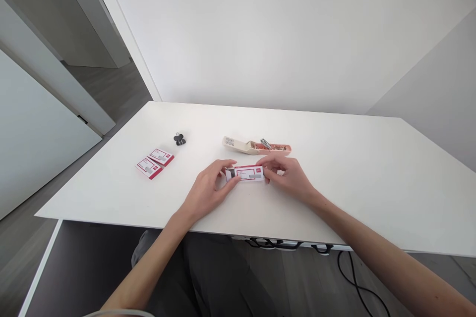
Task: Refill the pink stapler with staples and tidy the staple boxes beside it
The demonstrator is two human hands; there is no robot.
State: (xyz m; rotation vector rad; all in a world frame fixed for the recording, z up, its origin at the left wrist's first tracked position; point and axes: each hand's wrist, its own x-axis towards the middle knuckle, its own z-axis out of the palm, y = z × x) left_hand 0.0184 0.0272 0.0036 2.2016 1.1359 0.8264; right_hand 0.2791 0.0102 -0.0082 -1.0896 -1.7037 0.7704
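A small red-and-white cardboard box (250, 173) lies between my two hands near the middle of the white table (334, 188). My left hand (210, 185) grips its left end between thumb and fingers, where a dark part shows. At the right end, my right hand (284, 173) pinches the box with thumb and forefinger. Just beyond the hands rests a long, narrow hinged case, its cream lid (238, 145) folded out to the left. Its pink tray (280, 149) holds a shiny metal piece (265, 143) and small copper-coloured bits too small to name.
Two similar red-and-white boxes (149, 167) lie side by side at the left. Behind them sit small black clip-like items (180, 139). A white wall (260, 34) rises behind the table. Black cables (357, 285) hang below its front edge.
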